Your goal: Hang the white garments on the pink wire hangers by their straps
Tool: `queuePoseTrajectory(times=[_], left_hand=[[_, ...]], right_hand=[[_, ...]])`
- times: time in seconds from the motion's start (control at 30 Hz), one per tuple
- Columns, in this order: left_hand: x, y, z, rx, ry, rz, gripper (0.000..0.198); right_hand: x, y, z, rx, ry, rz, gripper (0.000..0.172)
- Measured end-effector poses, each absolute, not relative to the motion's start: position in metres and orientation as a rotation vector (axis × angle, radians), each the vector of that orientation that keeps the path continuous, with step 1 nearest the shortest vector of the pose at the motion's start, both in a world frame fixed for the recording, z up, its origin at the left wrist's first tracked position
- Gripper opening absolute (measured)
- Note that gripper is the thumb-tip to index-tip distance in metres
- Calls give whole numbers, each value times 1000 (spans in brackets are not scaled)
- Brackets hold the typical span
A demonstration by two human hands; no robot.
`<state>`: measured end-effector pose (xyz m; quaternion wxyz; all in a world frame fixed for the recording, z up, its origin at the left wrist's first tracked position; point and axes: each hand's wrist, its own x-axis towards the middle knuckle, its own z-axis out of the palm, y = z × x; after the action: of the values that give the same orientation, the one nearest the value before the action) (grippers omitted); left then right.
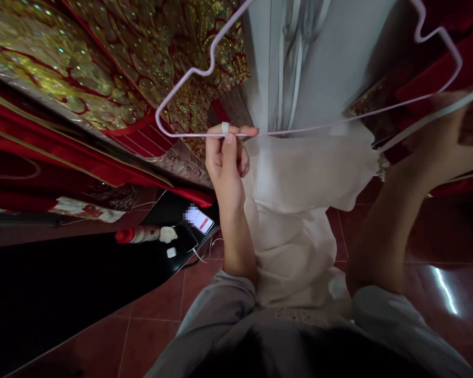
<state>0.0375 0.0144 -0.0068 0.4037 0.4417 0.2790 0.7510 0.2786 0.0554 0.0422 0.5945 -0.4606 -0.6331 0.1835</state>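
A thin lavender clothes hanger point(200, 71) spans the upper part of the head view. My left hand point(229, 152) pinches its bottom bar near the left corner, thumb on top and a white band on one finger. At the right edge, my right hand point(447, 142) is smeared by motion, beside the hanger's right end. A pale strip point(429, 118) crosses over this hand; I cannot tell whether the fingers grip it. Cream cloth point(307, 173) hangs below the hanger bar, in front of my body. Whether it is attached to the hanger is unclear.
Gold sequined and red garments point(114, 63) hang on the left, with more red cloth point(429, 68) on the right. At left stands a black table point(82, 278) bearing a lit phone point(201, 219), a red-capped bottle point(137, 234) and a small white case point(171, 252). Red tiles point(153, 336) cover the floor.
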Motion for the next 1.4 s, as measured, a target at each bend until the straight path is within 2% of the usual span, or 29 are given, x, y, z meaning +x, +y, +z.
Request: queuePoseTrajectory(times=[0.2, 0.33, 0.4, 0.47, 0.53, 0.6, 0.67, 0.8, 0.93, 1.0, 1.23, 1.33, 1.4], left_hand=[[42, 9, -13, 1120, 700, 1903, 10], [7, 19, -29, 1164, 829, 2173, 22], [-17, 28, -34, 1121, 836, 2383, 22], [-36, 34, -32, 1136, 818, 2435, 19], [-43, 36, -20, 1329, 850, 2329, 13], [-40, 34, -1, 1576, 888, 2112, 29], [-32, 30, 23, 1684, 939, 1874, 34], [-25, 29, 65, 1722, 1140, 1689, 31], [-31, 35, 80, 2002, 1184, 1348, 25], [-32, 37, 74, 1953, 1187, 1441, 15], [1, 27, 13, 996, 937, 2042, 11], [29, 19, -2, 989, 872, 1990, 9], [40, 15, -5, 1070, 886, 1969, 16]], right_hand=[[240, 12, 19, -1098, -1554, 393, 30], [254, 10, 4, -1045, -1550, 230, 26], [261, 13, 2, -1049, -1576, 212, 27], [264, 15, 3, -1062, -1601, 236, 30], [264, 16, 3, -1052, -1605, 253, 30], [261, 16, 2, -1026, -1602, 260, 27], [257, 15, -1, -1002, -1578, 252, 26], [250, 12, -8, -1009, -1544, 252, 32], [247, 9, -10, -1054, -1537, 292, 35], [247, 7, -10, -1074, -1544, 289, 32], [240, 6, -19, -1110, -1571, 206, 35], [232, 3, -18, -1166, -1601, 192, 38], [232, 3, -18, -1114, -1582, 165, 35]])
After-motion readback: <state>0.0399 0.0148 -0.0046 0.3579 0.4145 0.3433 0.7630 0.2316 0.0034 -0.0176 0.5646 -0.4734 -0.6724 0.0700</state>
